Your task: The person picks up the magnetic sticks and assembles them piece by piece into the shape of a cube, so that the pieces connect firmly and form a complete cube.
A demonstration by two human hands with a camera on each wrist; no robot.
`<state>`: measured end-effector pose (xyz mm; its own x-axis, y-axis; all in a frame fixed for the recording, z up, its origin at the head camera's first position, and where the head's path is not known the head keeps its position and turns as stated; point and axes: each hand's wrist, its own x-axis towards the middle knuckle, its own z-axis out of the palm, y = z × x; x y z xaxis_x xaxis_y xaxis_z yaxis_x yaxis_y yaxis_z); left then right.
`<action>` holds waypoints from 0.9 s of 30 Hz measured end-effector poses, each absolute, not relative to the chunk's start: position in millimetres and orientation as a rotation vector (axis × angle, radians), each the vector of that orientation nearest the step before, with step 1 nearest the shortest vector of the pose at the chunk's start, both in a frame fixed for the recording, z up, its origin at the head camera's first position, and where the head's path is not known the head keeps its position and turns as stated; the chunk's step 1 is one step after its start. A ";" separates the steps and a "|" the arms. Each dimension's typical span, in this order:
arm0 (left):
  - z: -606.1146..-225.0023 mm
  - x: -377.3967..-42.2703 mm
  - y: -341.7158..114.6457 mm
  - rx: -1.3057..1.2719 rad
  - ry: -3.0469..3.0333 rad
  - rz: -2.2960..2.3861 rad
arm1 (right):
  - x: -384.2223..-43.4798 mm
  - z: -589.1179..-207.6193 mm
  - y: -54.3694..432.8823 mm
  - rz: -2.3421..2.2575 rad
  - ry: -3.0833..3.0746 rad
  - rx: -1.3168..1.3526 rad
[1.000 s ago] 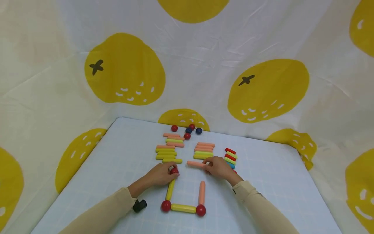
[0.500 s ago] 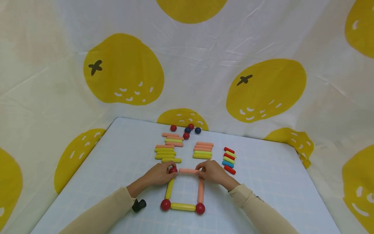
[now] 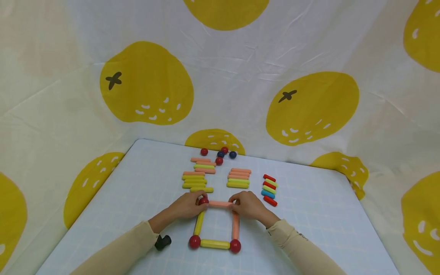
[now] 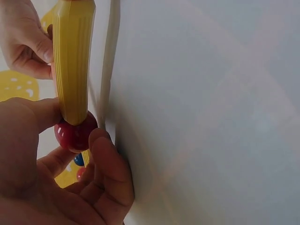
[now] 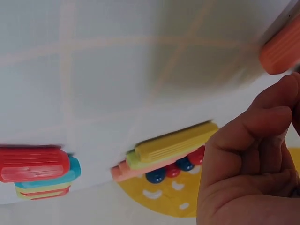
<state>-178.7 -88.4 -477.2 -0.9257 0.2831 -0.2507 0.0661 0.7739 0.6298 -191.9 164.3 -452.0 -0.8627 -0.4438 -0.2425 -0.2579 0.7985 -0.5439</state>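
By the left grip (image 3: 188, 205), a red ball (image 3: 203, 200) is pinched at the far end of a yellow rod (image 3: 199, 223); a pink rod (image 3: 219, 204) is held, left end at the ball, right end pinched by the right grip (image 3: 251, 205); short rods (image 3: 268, 194) are laid farther right.

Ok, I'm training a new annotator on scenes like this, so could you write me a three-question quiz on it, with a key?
1. How many glossy, round dark-blue balls lie towards the far edge of the white table?
2. What colour is the long, plastic-looking stick pinched by the right hand: A) blue, B) salmon-pink, C) green?
3. True or false: in the head view, the ridged yellow stick nearest the camera has a ball at only one end.

Key:
1. Two.
2. B.
3. False; a glossy, round red ball sits at each end.
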 end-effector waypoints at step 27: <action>-479.4 -183.8 -82.5 0.371 2.615 0.936 | -193.6 -444.2 162.7 -0.747 2.567 -0.509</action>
